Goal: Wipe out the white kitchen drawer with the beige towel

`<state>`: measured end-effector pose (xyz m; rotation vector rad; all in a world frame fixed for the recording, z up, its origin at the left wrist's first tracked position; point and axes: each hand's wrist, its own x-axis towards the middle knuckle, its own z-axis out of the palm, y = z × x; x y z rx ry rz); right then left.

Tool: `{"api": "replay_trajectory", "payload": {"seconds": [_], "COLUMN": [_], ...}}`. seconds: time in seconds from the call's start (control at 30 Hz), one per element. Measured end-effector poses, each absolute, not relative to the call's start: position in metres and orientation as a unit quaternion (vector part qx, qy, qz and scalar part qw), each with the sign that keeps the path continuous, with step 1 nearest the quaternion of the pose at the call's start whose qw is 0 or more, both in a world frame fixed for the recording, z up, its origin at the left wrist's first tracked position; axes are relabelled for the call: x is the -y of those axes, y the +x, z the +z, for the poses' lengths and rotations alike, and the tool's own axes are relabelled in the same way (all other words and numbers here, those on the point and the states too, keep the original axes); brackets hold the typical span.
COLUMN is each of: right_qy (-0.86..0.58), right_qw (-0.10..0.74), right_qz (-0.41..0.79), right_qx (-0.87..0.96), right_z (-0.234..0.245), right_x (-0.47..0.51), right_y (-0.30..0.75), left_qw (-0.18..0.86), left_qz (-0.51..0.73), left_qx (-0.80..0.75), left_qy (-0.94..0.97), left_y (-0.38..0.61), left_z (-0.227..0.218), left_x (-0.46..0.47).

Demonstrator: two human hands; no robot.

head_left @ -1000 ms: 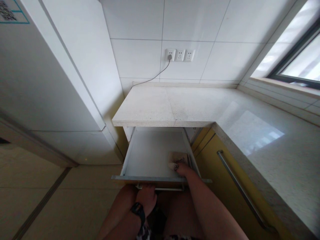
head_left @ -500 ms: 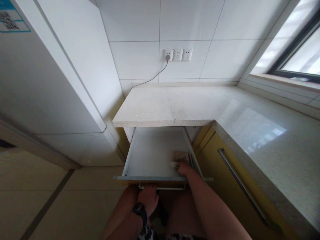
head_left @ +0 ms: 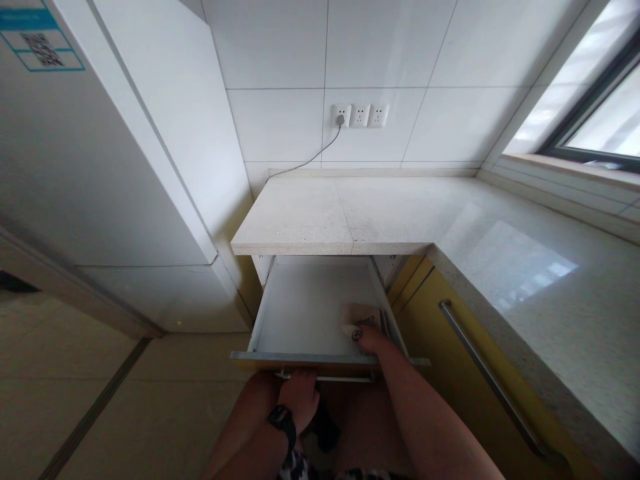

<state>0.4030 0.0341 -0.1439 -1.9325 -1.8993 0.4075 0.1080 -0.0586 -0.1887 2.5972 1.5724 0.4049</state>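
We've got our right hand (head_left: 369,338) inside the pulled-out drawer (head_left: 300,300), closed on a pale cloth (head_left: 359,312) w/ some dark print; fingertips are partly hidden. Cloth lies on the drawer floor, approx. 4 o'clock from the drawer's middle, near the side wall. Rel. to our right hand it's under the fingers and pokes out twd 11 o'clock; rel. to our left hand (head_left: 300,393) it's well apart, at abt 1 o'clock, beyond the drawer front.

Left hand's closed round the drawer handle (head_left: 350,380), nr its 9 o'clock end, w/ a dark watch (head_left: 283,420) on the wrist. Some finger detail's too dim to make out.

Fr. the drawer, the pale desk (head_left: 310,213) is at 12 o'clock, overhanging the opening. Wall sockets (head_left: 360,116) are above it, also approx. 12, w/ a plug (head_left: 341,121) in the 9 o'clock one & its cord running down twd 8. White appliance (head_left: 150,167) stands at 10, window (head_left: 600,120) at 2, yellow cupboard door (head_left: 435,347) at 4.
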Motion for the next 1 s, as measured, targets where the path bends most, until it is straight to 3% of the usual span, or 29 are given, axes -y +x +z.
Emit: {"api": "replay_trajectory", "payload": {"seconds": [0.2, 0.33, 0.43, 0.67, 0.77, 0.87, 1.0], "right_qy": [-0.682, -0.688, -0.693, -0.700, -0.700, -0.699, -0.701], "right_qw": [0.208, 0.214, 0.210, 0.201, 0.200, 0.203, 0.204], "right_qz": [0.145, 0.130, 0.121, 0.096, 0.090, 0.089, 0.095], "right_qx": [0.686, 0.681, 0.679, 0.678, 0.680, 0.680, 0.677], "right_z": [-0.140, -0.137, -0.138, -0.141, -0.141, -0.142, -0.143], "right_x": [-0.031, -0.028, -0.028, -0.032, -0.033, -0.033, -0.035], "right_y": [0.400, 0.398, 0.399, 0.400, 0.401, 0.402, 0.402], "left_qw": [0.029, 0.031, 0.030, -0.252, -0.308, -0.250, -0.137], "left_qz": [0.148, 0.155, 0.181, 0.395, 0.427, 0.391, 0.323], "left_qx": [-0.506, -0.515, -0.464, -0.345, -0.351, -0.487, -0.596], "left_qy": [0.849, 0.842, 0.867, 0.813, 0.775, 0.740, 0.722], "left_y": [0.104, 0.093, 0.077, 0.018, -0.012, -0.033, -0.042], "left_z": [-0.195, -0.165, -0.106, 0.096, 0.158, 0.187, 0.185], "left_x": [0.061, 0.073, 0.078, 0.028, -0.022, -0.075, -0.124]}}
